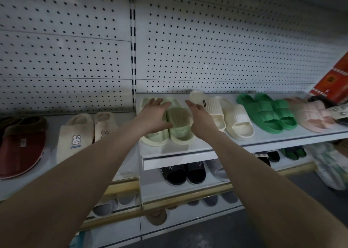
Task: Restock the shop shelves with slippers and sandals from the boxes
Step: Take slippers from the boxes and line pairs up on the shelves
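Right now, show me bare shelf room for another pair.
Bare: the shelf strip in front of the pale green slippers, and the left bay in front of the dark red slippers. Crowded: cream slippers, green sandals, pink slippers packed to the red box.

Noted: pale green slippers (181,130), cream slippers (238,121), bright green sandals (271,114), pink slippers (312,118), dark red slipper (20,146); pegboard (226,40) white, black-dotted; box (335,82) red.

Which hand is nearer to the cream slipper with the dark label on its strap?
Right. The right hand sits directly beside the cream slipper, between it and the pale green pair; the left hand rests on the pale green pair, farther away.
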`<action>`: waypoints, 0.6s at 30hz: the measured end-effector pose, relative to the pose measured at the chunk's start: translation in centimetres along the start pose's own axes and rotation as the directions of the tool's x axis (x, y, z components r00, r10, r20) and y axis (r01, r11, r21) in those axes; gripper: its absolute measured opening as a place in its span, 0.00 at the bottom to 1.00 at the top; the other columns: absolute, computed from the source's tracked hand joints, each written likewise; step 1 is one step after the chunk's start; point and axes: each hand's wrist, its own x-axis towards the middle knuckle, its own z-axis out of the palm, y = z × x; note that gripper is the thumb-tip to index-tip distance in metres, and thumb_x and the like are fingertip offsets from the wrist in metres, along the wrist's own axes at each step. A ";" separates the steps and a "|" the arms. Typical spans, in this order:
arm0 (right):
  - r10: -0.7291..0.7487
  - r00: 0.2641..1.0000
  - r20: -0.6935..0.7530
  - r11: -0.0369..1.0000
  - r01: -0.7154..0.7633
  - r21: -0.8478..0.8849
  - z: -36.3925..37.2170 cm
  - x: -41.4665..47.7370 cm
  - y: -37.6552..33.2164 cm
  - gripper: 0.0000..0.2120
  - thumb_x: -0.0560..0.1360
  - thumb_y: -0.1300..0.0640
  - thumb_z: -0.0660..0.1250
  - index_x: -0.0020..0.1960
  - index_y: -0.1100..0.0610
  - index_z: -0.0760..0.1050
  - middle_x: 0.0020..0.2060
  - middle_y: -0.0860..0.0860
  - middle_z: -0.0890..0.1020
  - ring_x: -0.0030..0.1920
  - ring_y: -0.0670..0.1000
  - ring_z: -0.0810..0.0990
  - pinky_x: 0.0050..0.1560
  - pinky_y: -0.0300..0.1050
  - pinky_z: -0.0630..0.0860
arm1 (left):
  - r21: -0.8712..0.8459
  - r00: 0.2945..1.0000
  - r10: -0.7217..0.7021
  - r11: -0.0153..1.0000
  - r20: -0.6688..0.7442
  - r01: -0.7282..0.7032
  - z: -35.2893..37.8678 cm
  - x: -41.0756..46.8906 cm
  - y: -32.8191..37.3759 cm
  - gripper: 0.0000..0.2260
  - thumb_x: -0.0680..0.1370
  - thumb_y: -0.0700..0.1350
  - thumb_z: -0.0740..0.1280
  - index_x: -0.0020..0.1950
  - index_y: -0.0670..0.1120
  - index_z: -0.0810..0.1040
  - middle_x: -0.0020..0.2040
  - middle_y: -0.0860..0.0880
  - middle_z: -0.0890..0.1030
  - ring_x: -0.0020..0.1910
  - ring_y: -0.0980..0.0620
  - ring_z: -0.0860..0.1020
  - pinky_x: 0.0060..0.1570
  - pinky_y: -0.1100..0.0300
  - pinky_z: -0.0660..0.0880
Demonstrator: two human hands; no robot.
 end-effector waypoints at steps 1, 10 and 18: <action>0.003 1.000 -0.012 1.000 -0.003 -0.003 -0.2 -0.1 0.1 0.42 0.72 0.75 0.59 0.80 0.49 0.52 0.74 0.58 0.64 0.64 0.60 0.74 0.55 0.49 0.73 | -0.002 1.000 0.020 1.000 -0.013 -0.020 -0.1 0.1 0.4 0.38 0.73 0.57 0.71 0.79 0.50 0.57 0.79 0.43 0.57 0.78 0.41 0.53 0.73 0.47 0.57; 0.041 0.994 -0.101 0.998 -0.046 -0.044 -2.1 -1.4 3.6 0.41 0.74 0.73 0.60 0.80 0.47 0.53 0.75 0.53 0.64 0.65 0.57 0.75 0.52 0.43 0.68 | 0.020 0.990 0.119 0.993 -0.072 -0.118 -0.3 1.6 5.2 0.35 0.74 0.50 0.71 0.78 0.49 0.61 0.74 0.46 0.67 0.73 0.46 0.64 0.69 0.53 0.65; -0.016 0.993 -0.118 1.000 0.015 -0.013 -4.7 0.5 10.7 0.43 0.71 0.75 0.60 0.79 0.48 0.56 0.74 0.56 0.65 0.66 0.60 0.73 0.59 0.48 0.73 | 0.106 0.997 0.063 0.993 -0.038 -0.059 0.8 5.7 11.8 0.37 0.75 0.54 0.70 0.80 0.52 0.54 0.79 0.49 0.58 0.76 0.49 0.59 0.68 0.54 0.63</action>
